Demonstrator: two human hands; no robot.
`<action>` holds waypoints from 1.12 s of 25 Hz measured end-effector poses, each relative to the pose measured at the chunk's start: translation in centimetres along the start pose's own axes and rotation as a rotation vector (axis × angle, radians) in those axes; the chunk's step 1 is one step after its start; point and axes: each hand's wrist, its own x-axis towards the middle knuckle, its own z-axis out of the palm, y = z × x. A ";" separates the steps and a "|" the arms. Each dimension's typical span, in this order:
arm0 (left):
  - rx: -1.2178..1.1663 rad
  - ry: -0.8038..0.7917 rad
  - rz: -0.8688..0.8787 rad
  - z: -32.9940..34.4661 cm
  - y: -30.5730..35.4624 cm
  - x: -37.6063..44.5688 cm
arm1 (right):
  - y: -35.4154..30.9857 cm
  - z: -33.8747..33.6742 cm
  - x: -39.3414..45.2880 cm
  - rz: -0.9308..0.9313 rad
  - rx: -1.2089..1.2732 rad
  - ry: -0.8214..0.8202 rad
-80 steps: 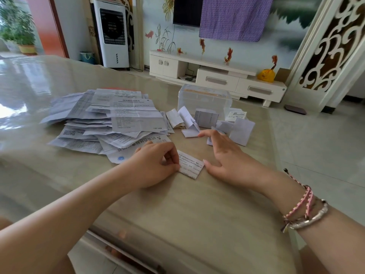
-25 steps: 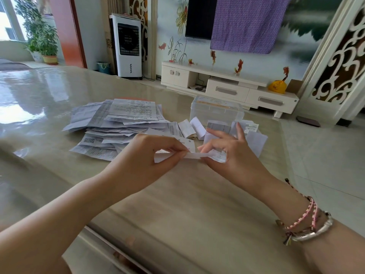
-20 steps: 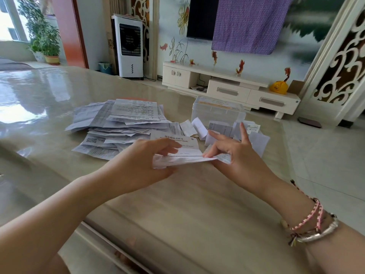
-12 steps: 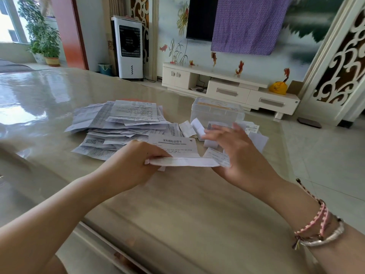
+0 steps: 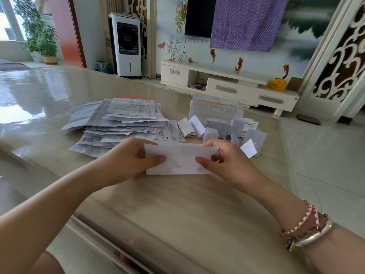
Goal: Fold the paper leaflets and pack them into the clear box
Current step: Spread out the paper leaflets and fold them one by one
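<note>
Both hands, left hand and right hand, pinch one leaflet above the table.

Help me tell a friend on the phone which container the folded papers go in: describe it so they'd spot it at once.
Start at the beige table and find the big heap of flat printed leaflets. Right of that heap, at the far edge, stands the clear box. It is the only see-through plastic thing there, with small folded papers scattered along its near side.

Head-worn camera looks forward and down, close over the table, room beyond.
</note>
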 end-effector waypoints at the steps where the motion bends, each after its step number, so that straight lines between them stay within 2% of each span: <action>1: 0.010 0.035 -0.021 0.2 0.0 0.0 | 0.2 0.1 0.1 0.016 -0.010 0.005; 4: 0.136 0.175 -0.047 1.1 -0.1 0.2 | 0.7 0.5 0.5 0.073 -0.182 0.050; 6: 0.318 0.248 -0.029 1.4 0.0 0.1 | 0.7 0.7 0.7 0.072 -0.328 0.055; 9: 0.476 0.259 0.055 1.6 0.0 -0.2 | 0.2 1.0 0.8 0.072 -0.468 0.008; 13: 0.579 0.296 0.178 1.6 -0.2 -0.4 | -0.7 0.9 0.6 -0.026 -0.640 0.041; 17: 0.643 0.321 0.237 1.9 0.0 -0.9 | -1.3 0.8 0.1 -0.206 -0.557 -0.066; 20: 0.640 0.327 0.239 1.8 0.0 -0.7 | -1.1 1.0 -0.1 -0.239 -0.540 -0.185; 23: 0.676 0.241 0.332 2.2 -0.2 -0.5 | -0.7 1.0 -0.2 -0.235 -0.565 -0.201; 26: 0.650 0.136 0.327 2.4 -0.3 -0.5 | -0.5 1.0 0.0 -0.251 -0.614 -0.183; 28: 0.632 0.137 0.334 2.4 -0.6 -0.3 | -0.6 0.9 0.2 -0.224 -0.611 -0.157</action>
